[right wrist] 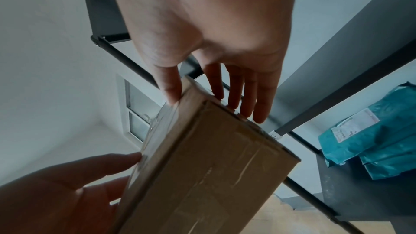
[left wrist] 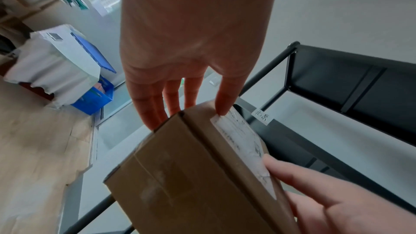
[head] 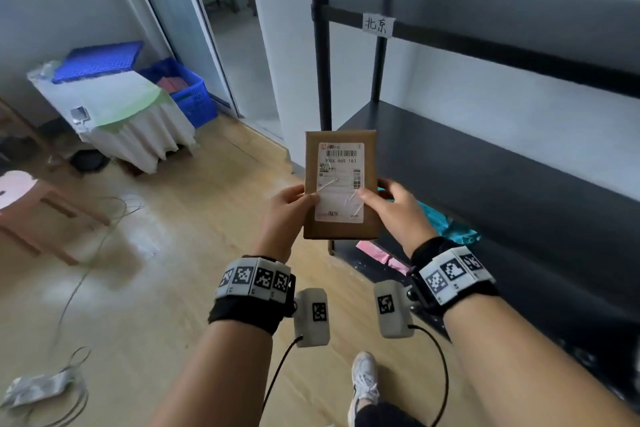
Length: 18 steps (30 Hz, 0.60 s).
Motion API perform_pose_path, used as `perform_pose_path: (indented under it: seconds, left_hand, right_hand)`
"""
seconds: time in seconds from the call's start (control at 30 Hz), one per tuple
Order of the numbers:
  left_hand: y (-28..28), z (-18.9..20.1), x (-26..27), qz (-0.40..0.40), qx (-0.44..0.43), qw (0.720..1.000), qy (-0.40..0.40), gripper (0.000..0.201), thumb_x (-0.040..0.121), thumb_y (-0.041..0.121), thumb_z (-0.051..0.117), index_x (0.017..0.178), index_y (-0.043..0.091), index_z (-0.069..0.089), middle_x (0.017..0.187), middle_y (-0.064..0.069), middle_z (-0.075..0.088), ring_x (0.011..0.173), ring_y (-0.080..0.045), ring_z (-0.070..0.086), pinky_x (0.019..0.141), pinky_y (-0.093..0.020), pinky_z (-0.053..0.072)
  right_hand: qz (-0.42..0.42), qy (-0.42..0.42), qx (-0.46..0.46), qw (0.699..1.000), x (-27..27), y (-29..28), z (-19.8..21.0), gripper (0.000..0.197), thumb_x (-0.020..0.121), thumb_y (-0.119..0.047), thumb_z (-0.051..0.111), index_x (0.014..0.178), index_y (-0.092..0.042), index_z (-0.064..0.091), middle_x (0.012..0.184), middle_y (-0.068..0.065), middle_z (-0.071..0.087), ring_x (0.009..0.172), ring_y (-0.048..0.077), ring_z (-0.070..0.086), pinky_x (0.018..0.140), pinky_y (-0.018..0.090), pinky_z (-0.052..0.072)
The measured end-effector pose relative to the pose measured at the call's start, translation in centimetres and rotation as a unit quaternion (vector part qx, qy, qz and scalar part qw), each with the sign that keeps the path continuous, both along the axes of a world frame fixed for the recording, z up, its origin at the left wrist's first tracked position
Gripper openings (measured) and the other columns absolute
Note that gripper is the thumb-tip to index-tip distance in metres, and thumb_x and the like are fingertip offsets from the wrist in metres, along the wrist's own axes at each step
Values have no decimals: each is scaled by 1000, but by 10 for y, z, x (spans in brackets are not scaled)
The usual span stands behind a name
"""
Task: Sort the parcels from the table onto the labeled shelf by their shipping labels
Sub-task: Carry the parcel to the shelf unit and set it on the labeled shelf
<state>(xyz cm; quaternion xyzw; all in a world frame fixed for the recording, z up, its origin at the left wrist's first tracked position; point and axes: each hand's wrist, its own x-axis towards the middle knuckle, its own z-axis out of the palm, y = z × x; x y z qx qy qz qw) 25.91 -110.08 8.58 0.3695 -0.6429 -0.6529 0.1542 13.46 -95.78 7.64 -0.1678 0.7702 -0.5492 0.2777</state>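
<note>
A flat brown cardboard parcel (head: 340, 184) with a white shipping label (head: 341, 180) is held upright in front of the black shelf (head: 485, 163). My left hand (head: 289, 208) pinches its left edge, thumb on the label, fingers behind. My right hand (head: 391, 208) pinches the right edge the same way. The wrist views show the parcel (left wrist: 191, 175) (right wrist: 202, 166) between thumb and fingers of each hand (left wrist: 180, 95) (right wrist: 213, 86). A paper tag (head: 378, 25) with handwritten characters hangs on the upper shelf board's front edge.
Teal mailer bags (head: 446, 225) (right wrist: 371, 140) and a pink one (head: 381, 253) lie on a lower shelf board. Left on the wooden floor stand a cloth-covered table (head: 131, 114), blue crates (head: 187, 87), a pink stool (head: 20, 191) and loose cables (head: 86, 270).
</note>
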Motion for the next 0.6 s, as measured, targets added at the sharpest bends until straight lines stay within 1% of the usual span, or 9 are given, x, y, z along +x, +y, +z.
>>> perform_pose_path:
  seconds: [0.1,0.13,0.17,0.23,0.3,0.4,0.47,0.53,0.6]
  left_hand:
    - [-12,-13,-39,10,-6,1000,-20,60,71,32,69,124,5,64,110,-14,74,98,-26,73,86,-42,61]
    - [-17,-18,-53,13,-3,1000,-25,63,66,34,69,122,5,63,110,-14,73,99,-27,72,89,-45,60]
    - [-23,-23,-68,14,-2,999,-30,58,66,32,69,117,6,63,108,-14,72,96,-27,71,87,-44,60]
    - [-33,-26,-96,1,4,999,-40,39,72,25,71,107,8,63,103,-13,71,86,-24,70,75,-38,59]
    - [-44,-27,-123,-19,11,999,-50,29,84,15,70,110,7,62,103,-13,70,81,-19,68,68,-29,54]
    - [-66,-34,-160,-60,4,996,-63,34,92,8,64,125,10,61,103,-7,70,78,-10,65,69,-23,53]
    - [-77,-34,-181,-88,-11,993,-80,37,95,12,61,130,25,58,93,4,65,74,-4,60,64,-18,49]
    - [-86,-36,-198,-113,-28,987,-108,41,98,20,59,137,33,56,89,11,61,74,-4,58,67,-22,50]
    - [-94,-41,-215,-130,-32,983,-126,44,98,26,59,141,33,55,90,11,64,77,-9,61,75,-33,57]
  right_hand:
    - [-29,-1,9,1000,-30,-9,-7,40,91,-37,66,125,-18,63,113,0,73,92,9,70,68,17,53]
    - [-40,-1,12,999,-42,-13,-10,43,90,-38,67,126,-17,63,114,1,73,94,11,71,73,22,55]
    - [-50,-1,17,999,-54,-18,-13,46,88,-40,67,127,-16,62,116,1,72,97,14,70,79,27,56]
    - [-64,1,31,997,-79,-29,-16,53,85,-46,68,127,-16,59,117,1,70,102,18,69,89,36,56]
    - [-87,-12,33,996,-105,-39,-20,50,85,-45,69,122,-14,57,113,2,68,101,20,67,86,35,54]
    - [-111,-31,35,993,-139,-54,-27,41,86,-42,70,111,-13,56,106,4,68,95,20,67,83,37,54]
    - [-117,-41,40,991,-156,-64,-33,38,85,-41,70,108,-14,57,105,4,69,95,21,68,88,42,56]
    - [-118,-38,54,991,-170,-71,-40,37,85,-42,69,107,-14,61,106,4,71,97,23,68,91,45,56]
    - [-113,-27,75,990,-182,-78,-44,36,86,-41,65,110,-15,66,108,3,72,99,23,68,93,45,55]
